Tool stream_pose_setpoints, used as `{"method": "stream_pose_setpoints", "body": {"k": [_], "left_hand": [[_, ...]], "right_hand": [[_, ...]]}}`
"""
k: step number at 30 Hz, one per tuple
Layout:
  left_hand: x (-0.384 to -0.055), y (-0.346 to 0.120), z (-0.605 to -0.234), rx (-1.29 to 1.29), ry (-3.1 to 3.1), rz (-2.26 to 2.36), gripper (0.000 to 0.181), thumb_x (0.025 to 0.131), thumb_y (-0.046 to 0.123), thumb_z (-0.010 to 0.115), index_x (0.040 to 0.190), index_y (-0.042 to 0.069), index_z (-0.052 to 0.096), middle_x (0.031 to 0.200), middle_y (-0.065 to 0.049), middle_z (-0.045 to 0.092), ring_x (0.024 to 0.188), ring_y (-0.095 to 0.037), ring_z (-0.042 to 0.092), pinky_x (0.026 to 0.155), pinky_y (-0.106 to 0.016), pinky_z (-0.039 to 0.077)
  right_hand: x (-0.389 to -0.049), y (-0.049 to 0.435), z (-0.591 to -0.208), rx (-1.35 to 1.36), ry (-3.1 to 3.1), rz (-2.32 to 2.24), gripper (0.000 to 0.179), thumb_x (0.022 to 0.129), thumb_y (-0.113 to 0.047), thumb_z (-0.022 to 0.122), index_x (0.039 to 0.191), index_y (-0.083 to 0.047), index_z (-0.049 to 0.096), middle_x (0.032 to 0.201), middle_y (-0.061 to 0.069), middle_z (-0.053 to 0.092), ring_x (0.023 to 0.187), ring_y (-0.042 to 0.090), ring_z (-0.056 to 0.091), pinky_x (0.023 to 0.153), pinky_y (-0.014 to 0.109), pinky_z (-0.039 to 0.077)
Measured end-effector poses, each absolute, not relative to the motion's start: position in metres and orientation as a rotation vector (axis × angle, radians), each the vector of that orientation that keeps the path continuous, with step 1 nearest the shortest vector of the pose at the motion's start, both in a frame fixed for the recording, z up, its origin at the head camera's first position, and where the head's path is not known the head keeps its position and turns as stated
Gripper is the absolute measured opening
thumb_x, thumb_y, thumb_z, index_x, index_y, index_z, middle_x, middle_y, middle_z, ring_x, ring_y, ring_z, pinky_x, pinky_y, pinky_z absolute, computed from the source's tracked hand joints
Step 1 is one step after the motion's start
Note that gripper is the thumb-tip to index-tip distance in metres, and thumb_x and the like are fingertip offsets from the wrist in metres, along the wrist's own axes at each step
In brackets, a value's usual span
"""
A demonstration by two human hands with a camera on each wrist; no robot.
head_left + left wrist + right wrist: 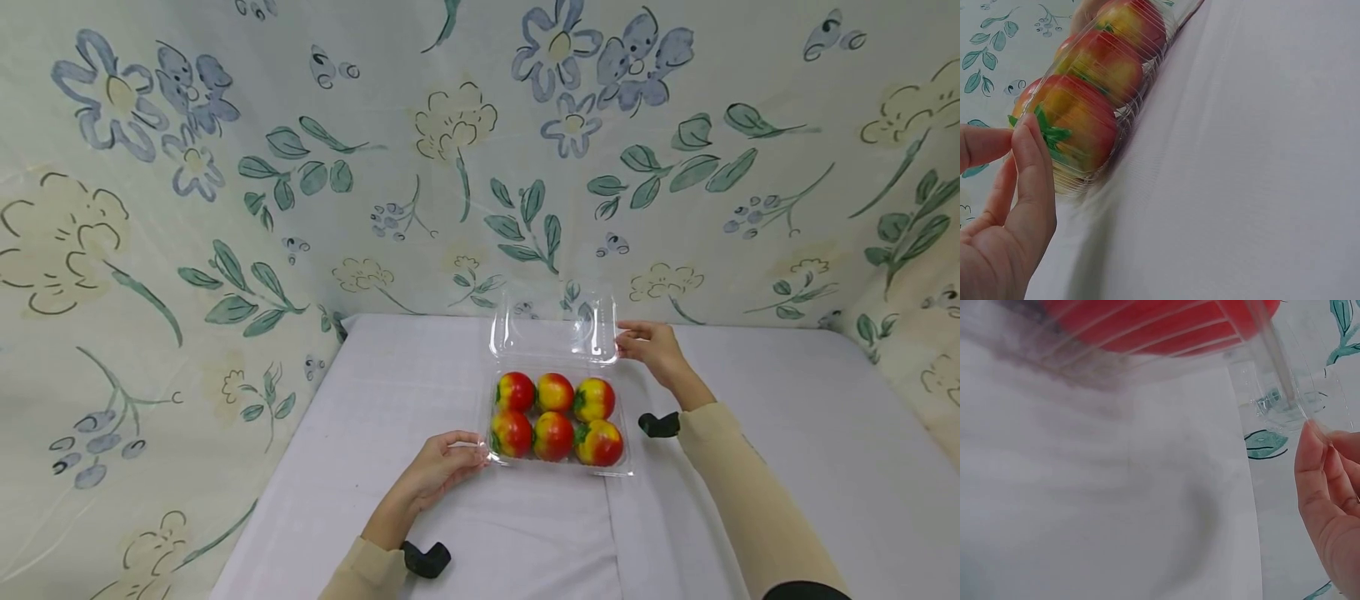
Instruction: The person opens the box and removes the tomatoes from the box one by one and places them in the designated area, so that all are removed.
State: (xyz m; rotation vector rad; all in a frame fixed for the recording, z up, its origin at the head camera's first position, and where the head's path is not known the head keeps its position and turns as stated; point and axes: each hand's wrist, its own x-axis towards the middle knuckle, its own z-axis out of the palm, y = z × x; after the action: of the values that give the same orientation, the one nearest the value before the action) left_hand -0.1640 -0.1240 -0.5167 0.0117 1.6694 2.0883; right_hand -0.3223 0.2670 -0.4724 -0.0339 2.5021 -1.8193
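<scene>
A clear plastic clamshell box [617, 471] sits on the table with its lid [551, 337] raised at the back. Several red-and-yellow fruits [553, 435] with green leaves fill it in two rows. At the box's near left corner, my left hand [444, 467] pinches the rim between thumb and fingers. The left wrist view shows that hand [1022, 206] beside the ridged side wall [1132, 115]. My right hand [656, 354] pinches the right edge of the lid. In the right wrist view its thumb and fingertips [1311, 440] meet on the thin clear edge.
A white cloth [390, 383] covers the table, with a fold line running toward the front. Behind the table hangs a flower-printed curtain [420, 250], close to the raised lid. A black strap piece [427, 560] sits at the left wrist, another [660, 425] at the right.
</scene>
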Motion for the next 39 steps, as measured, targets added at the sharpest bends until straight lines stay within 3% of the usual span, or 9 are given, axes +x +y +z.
{"method": "stream_pose_setpoints", "body": {"k": [25,39], "left_hand": [[-0.1634,-0.1254,-0.5195,0.038,1.66,2.084,0.037,0.092,-0.004,0.061,0.125,-0.016,0.051,0.101,-0.014,0.072,0.091,-0.019,0.07,0.092,-0.036,0.055],[-0.1639,-0.1263,-0.5186,0.043,1.639,2.081,0.029,0.092,-0.005,0.062,0.119,-0.012,0.055,0.098,-0.011,0.072,0.09,-0.018,0.07,0.091,-0.035,0.055]], "right_hand": [[-0.3215,0.2662,-0.4727,0.012,2.466,-1.799,0.044,0.1,-0.006,0.059,0.141,0.007,0.049,0.119,0.03,0.056,0.085,0.018,0.068,0.079,0.023,0.057],[-0.3205,0.2698,-0.473,0.01,2.386,-1.82,0.044,0.102,-0.007,0.057,0.14,0.01,0.046,0.119,0.034,0.056,0.083,0.019,0.069,0.081,0.026,0.057]]}}
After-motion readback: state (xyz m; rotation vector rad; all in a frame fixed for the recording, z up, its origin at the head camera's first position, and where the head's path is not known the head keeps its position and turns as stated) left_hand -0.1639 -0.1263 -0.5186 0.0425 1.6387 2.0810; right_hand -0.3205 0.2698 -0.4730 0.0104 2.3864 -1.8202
